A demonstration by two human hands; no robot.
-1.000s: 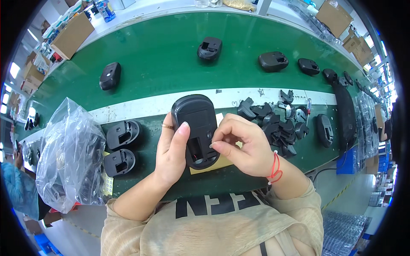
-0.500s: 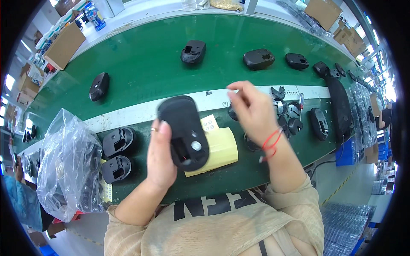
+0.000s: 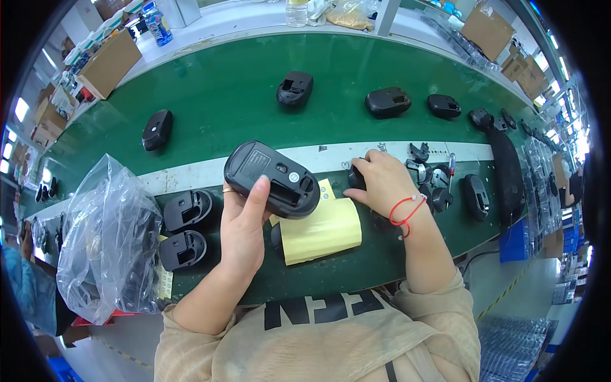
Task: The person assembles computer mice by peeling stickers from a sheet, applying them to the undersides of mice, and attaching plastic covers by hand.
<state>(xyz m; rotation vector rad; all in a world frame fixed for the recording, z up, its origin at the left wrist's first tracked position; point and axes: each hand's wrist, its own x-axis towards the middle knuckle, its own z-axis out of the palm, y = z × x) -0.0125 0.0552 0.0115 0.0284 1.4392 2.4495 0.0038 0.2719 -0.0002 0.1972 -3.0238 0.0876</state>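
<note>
My left hand (image 3: 242,237) grips a black computer mouse (image 3: 256,164), underside up, with its label, a round white sticker and an open battery compartment showing. The mouse is tilted above a yellow paper sheet (image 3: 323,234). At the edge of the white strip, my right hand (image 3: 389,183) has its fingers closed on a small dark rounded part (image 3: 356,179), mostly hidden by the fingers. Beside that hand lies a cluster of dark mouse covers (image 3: 440,198) with a screwdriver (image 3: 452,164). Two upturned mice (image 3: 186,211) sit left of my left hand.
A clear plastic bag (image 3: 105,254) bulges at the left. Several black mice (image 3: 294,89) are spread over the green belt (image 3: 216,105) beyond the white strip (image 3: 254,155). At right stand another mouse (image 3: 475,197) and a long black object (image 3: 505,169). Cardboard boxes (image 3: 487,30) sit at the back.
My left hand has turned the mouse from nearly upright to a slant, label facing up. My right hand has come down from the air onto the small dark part on the table.
</note>
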